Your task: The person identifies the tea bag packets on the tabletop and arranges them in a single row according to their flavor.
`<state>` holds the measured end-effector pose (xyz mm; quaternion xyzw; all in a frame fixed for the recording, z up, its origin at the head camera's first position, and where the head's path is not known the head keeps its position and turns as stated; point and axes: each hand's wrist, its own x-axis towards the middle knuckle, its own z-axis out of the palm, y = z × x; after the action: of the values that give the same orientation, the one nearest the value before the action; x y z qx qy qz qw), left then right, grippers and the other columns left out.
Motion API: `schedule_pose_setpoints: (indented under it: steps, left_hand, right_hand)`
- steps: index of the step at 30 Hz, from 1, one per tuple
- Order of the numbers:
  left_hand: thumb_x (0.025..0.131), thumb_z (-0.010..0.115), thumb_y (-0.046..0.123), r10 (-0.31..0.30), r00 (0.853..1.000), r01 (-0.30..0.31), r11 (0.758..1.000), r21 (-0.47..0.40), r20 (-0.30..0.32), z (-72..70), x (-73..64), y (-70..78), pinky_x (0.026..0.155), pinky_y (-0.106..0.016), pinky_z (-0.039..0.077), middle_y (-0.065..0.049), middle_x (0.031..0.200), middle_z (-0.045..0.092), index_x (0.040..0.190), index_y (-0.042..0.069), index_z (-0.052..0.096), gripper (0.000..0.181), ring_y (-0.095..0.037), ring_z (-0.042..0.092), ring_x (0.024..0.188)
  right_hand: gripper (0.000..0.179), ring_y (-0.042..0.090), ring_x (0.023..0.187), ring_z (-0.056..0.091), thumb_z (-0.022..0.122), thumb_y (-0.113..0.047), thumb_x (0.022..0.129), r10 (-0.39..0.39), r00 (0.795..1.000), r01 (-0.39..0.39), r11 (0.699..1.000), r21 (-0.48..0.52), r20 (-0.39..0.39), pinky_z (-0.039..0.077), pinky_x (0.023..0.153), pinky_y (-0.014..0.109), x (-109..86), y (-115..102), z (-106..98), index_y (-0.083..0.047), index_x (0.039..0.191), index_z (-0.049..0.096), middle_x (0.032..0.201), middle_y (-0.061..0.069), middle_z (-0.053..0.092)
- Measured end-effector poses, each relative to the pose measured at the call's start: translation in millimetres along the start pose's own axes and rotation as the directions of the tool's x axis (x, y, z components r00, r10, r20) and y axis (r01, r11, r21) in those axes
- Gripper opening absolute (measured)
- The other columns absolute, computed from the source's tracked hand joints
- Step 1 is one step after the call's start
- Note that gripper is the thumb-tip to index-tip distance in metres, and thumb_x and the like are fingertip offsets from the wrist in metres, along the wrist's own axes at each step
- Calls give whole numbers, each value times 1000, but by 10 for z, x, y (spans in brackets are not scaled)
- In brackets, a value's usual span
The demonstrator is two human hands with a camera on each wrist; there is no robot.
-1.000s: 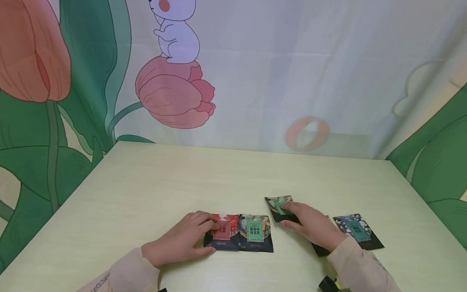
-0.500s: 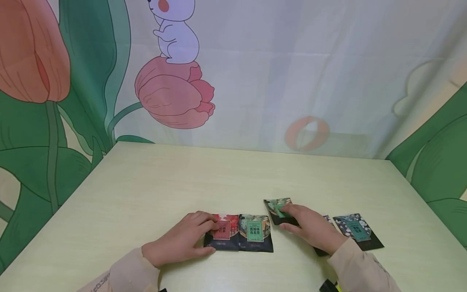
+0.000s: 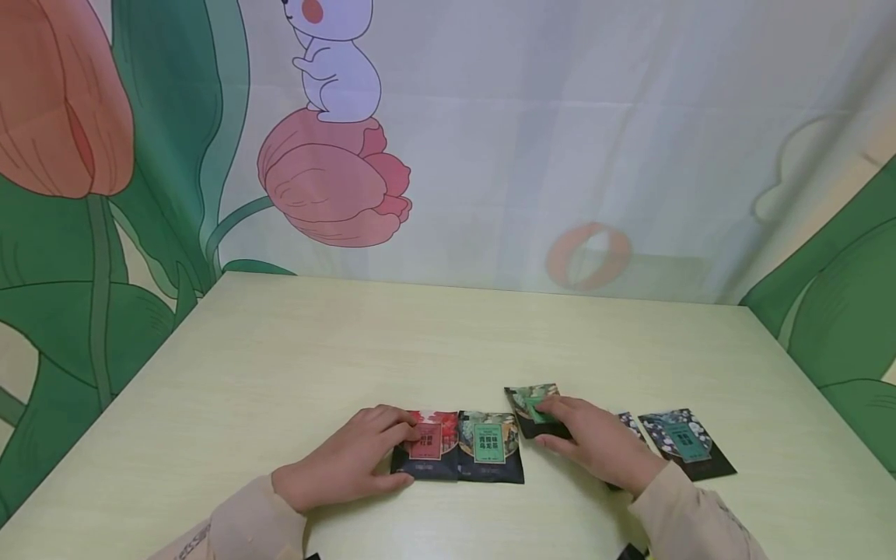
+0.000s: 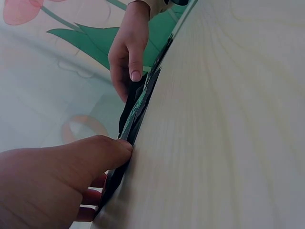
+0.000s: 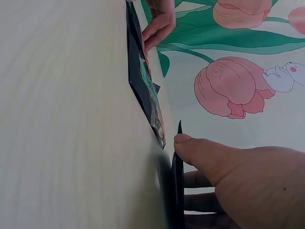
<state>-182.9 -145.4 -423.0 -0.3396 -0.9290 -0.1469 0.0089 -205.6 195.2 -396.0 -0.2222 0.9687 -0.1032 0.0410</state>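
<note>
On the table lie a red-topped tea sachet [image 3: 427, 447] and, edge to edge on its right, a green-topped tea sachet [image 3: 490, 449]. My left hand [image 3: 353, 455] rests at the red sachet's left side, fingertips on its face and thumb near its lower corner. Between thumb and fingers my right hand [image 3: 602, 443] pinches another green tea sachet [image 3: 539, 416]. This one is tilted, just beyond the upper right corner of the flat green one. In the right wrist view, the pinched sachet [image 5: 178, 181] appears edge-on under the thumb.
To the right lies a blue floral sachet [image 3: 689, 443]. Another floral sachet [image 3: 631, 424] is mostly hidden behind my right hand. A black object [image 3: 632, 552] shows at the bottom edge by the right sleeve. A printed curtain [image 3: 490, 155] hangs behind the table [image 3: 350, 334].
My right hand has drawn the pinched green sachet slightly nearer and to the left, toward the flat pair. The left hand and the two sachets by it have stayed put.
</note>
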Motion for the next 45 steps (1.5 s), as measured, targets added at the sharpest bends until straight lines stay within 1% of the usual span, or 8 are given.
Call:
schedule_pose_setpoints:
  steps: [9,13,18,25,31,34,40,45]
  left_hand:
    - [85,69,44,5,1000,-5,1000,4,-3,-2,-1,-1,110,-39,38,3,133,53,120,17,61,45,-16,47,125]
    - [84,69,43,1,1000,-1,1000,-3,-7,4,-2,-3,109,-39,38,3,133,53,120,17,61,45,-16,47,124]
    - [84,69,43,1,1000,-1,1000,-4,-11,9,-1,-6,109,-39,38,3,132,54,120,17,61,45,-16,47,124]
    - [85,69,44,0,1000,0,1000,-6,-9,6,1,-4,110,-39,37,4,134,53,120,17,61,45,-16,47,125]
    - [85,69,43,2,1000,-2,1000,-6,-13,-3,-3,4,110,-39,37,3,133,54,120,17,62,45,-16,47,125]
    - [85,69,43,5,1000,-5,1000,-5,-17,-4,-3,6,110,-39,37,3,133,54,120,17,62,45,-16,47,124]
    - [84,69,43,7,1000,-7,1000,-11,-19,2,-6,-1,110,-40,38,3,133,54,119,17,62,44,-16,47,124]
    - [85,69,43,9,1000,-9,1000,-8,-14,7,0,-2,110,-39,38,3,134,53,119,18,61,44,-16,47,124]
  right_hand:
    - [56,37,126,53,61,-44,90,0,1000,0,1000,-15,-8,45,102,55,-79,-44,6,-9,134,55,138,16,55]
    - [55,37,125,54,62,-43,90,-4,1000,3,1000,-26,-16,46,100,54,-110,-66,8,-9,133,55,137,16,56]
    - [57,37,123,55,62,-44,89,14,1000,-14,999,-40,-1,46,100,54,-154,-101,13,-9,133,55,137,17,56]
    - [58,38,118,58,64,-46,87,14,999,-17,996,-93,-31,48,98,53,-232,-152,43,-8,131,57,135,17,57]
    - [60,37,119,57,63,-48,87,18,999,-25,991,-134,-49,49,98,53,-285,-184,87,-9,132,56,134,17,57]
    - [59,36,120,56,64,-47,87,23,999,-29,991,-133,-49,49,97,52,-318,-200,95,-9,132,57,134,16,57]
    - [58,35,122,54,64,-47,87,53,999,-54,992,-110,-13,50,96,52,-364,-254,88,-8,131,58,134,15,57]
    - [57,31,120,55,65,-47,87,44,999,-46,991,-128,-21,51,96,48,-405,-262,110,-9,129,58,130,11,59]
